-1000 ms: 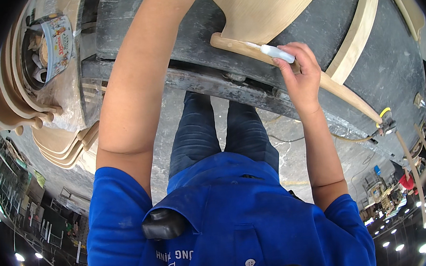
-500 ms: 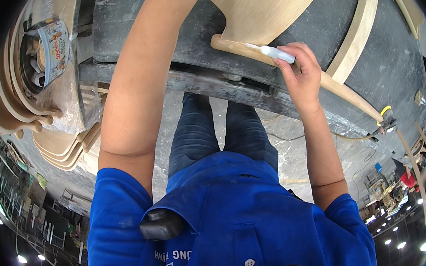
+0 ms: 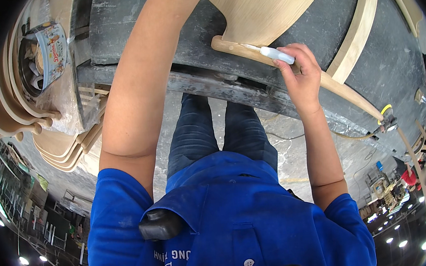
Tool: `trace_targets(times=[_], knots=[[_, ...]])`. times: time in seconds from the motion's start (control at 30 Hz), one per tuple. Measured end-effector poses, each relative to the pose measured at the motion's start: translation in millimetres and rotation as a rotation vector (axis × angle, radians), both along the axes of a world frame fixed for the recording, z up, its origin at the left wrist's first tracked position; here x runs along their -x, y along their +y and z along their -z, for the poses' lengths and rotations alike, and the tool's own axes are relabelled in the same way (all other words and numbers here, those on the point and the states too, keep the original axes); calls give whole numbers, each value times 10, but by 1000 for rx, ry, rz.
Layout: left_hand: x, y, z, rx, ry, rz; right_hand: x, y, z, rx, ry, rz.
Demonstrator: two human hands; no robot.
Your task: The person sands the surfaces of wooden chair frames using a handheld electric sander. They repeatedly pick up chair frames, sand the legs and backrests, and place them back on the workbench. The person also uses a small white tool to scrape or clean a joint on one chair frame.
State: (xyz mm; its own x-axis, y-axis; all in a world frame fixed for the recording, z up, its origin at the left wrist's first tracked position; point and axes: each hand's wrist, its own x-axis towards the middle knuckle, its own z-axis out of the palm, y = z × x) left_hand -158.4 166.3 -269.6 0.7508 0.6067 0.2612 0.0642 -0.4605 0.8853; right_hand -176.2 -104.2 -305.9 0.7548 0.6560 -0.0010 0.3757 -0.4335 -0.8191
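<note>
My right hand (image 3: 302, 77) is closed around a small whitish squeeze bottle (image 3: 278, 55), thumb on one side and fingers on the other. Its thin nozzle points left, at the seam where a curved wooden panel (image 3: 268, 6) meets a pale wooden rail (image 3: 346, 91). The rail runs along the near edge of the dark worktop (image 3: 127, 24), its rounded end lying left of the nozzle. My left forearm (image 3: 140, 83) stretches up past the top edge of the picture, so my left hand is out of sight.
Another curved wooden piece (image 3: 356, 29) touches the rail at the right. On the left stand a round tin (image 3: 54, 53) holding small items and stacked curved wooden parts (image 3: 9, 95). A tool with a yellow ring (image 3: 387, 118) sits by the rail's right end.
The view has shifted very slightly. The bottle, its nozzle and my right hand stay at nearly the same place on the seam.
</note>
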Motion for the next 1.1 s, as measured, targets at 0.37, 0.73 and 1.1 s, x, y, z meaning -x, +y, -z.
trace_targets(times=[0.37,0.73,1.1], knots=[[-7,-29,37,-7,-12,2,17,-1,42,-20,50,12],[-13,-54,72,39,-34,16,34,25,64,-11,19,6],[-12,-86,84,1,2,12,50,24,113,-20,47,21]])
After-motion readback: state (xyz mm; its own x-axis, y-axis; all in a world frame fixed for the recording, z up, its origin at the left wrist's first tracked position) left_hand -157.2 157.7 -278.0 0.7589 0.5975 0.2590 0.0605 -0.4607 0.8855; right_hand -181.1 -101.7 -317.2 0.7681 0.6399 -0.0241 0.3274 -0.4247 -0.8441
